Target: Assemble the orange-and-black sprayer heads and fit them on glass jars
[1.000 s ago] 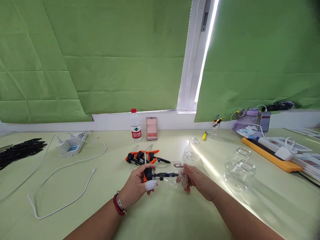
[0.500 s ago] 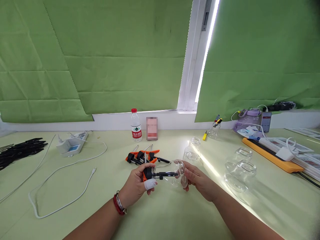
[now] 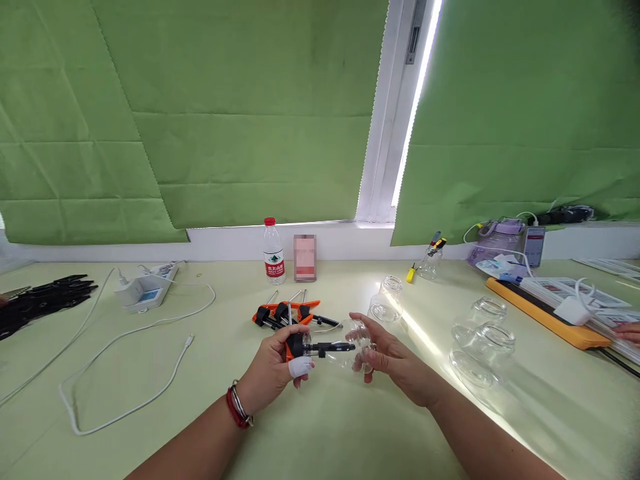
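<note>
My left hand point(image 3: 280, 365), a white wrap on its thumb, is closed on the black-and-orange pump head point(image 3: 295, 348) at the neck of a clear bottle point(image 3: 345, 355). The bottle lies on its side above the table, and a black tube point(image 3: 330, 348) runs inside it. Around the bottle's wide base curl the fingers of my right hand point(image 3: 387, 350). Just beyond my hands lie several more orange-and-black pump heads point(image 3: 285, 312) with thin metal rods sticking up.
Clear bottles point(image 3: 385, 307) stand at right, a pair point(image 3: 483, 353) farther right. Behind are a red-capped water bottle point(image 3: 274, 257) and pink box point(image 3: 305, 259). A white cable point(image 3: 145, 420), power strip point(image 3: 150, 293) and black strips point(image 3: 45, 303) occupy the left. Another person's hand point(image 3: 629, 332) shows at right.
My right hand's fingers have shifted on the bottle's base, with the thumb lower and the fingers spread more around it. Another person's hand has appeared at the right edge.
</note>
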`<action>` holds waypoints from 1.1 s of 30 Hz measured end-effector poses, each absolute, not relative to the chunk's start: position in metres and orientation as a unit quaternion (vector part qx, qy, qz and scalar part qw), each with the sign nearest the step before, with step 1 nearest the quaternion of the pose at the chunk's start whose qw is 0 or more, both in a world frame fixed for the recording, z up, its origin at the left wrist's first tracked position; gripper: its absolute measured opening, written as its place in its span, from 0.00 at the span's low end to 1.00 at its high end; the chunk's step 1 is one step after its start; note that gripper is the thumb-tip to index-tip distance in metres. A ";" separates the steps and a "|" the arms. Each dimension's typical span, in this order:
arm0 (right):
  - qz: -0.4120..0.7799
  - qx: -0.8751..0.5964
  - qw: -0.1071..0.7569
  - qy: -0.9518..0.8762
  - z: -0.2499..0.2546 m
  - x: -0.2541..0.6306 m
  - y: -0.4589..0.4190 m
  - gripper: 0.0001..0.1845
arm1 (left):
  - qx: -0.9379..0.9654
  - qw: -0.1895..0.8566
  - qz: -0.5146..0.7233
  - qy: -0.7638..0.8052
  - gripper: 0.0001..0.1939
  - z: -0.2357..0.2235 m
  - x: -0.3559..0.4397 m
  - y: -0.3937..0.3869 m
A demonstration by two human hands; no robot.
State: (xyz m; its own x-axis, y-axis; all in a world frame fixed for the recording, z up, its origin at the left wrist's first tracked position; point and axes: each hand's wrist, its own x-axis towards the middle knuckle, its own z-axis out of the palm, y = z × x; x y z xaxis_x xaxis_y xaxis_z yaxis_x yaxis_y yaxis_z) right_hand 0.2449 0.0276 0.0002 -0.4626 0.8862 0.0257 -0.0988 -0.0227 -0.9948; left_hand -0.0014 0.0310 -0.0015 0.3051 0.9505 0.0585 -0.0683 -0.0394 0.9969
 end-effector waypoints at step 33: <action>0.637 -0.351 0.356 -0.587 -0.002 0.248 0.031 0.30 | 0.573 0.582 0.433 0.382 0.27 -0.004 -0.002 0.032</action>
State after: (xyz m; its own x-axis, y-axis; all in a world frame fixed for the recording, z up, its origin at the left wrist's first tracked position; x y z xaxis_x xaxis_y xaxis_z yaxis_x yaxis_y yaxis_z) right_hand 0.2478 0.0310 -0.0024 -0.5008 0.8650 -0.0299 -0.0418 -0.0587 -0.9974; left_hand -0.0023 0.0324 -0.0040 0.3343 0.9411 0.0516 -0.0656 -0.0314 0.9974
